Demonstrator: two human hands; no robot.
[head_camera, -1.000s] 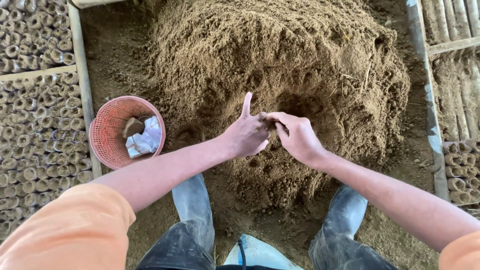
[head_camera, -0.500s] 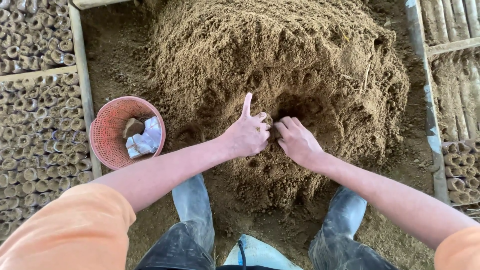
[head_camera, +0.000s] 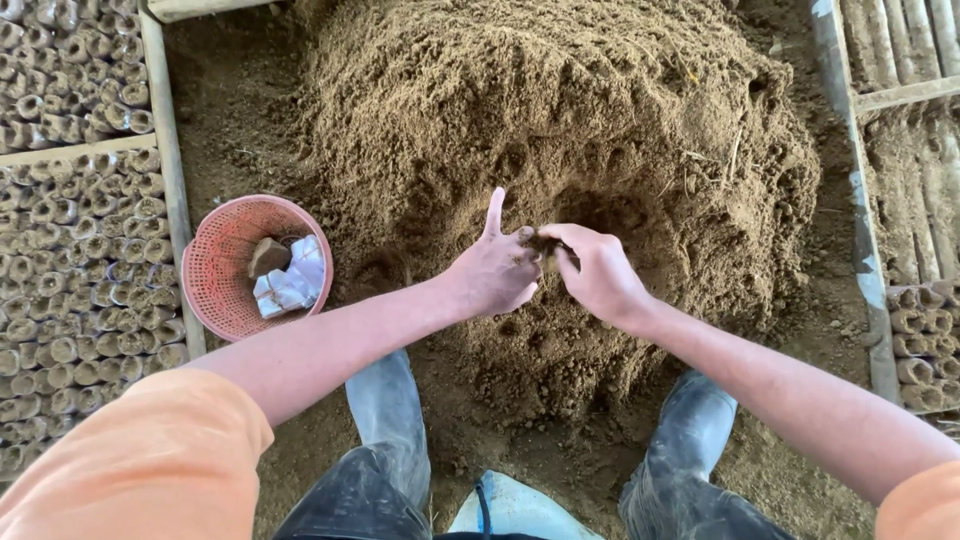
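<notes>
A big heap of brown soil fills the middle of the head view. Both hands meet at a hollow in its near slope. My left hand has its index finger pointing up and the other fingers curled around something small that is mostly hidden, probably a small bag. My right hand pinches a clump of soil at the left hand's fingertips. The two hands touch. My sleeves are orange.
A pink mesh basket with flat white bags stands left of the heap. Rows of soil-filled small bags lie behind a wooden rail on the left, and more on the right. My boots rest on the ground below.
The right hand has drawn in to the left hand's fingertips with a pinch of soil. The left hand has stayed in place with its finger raised.
</notes>
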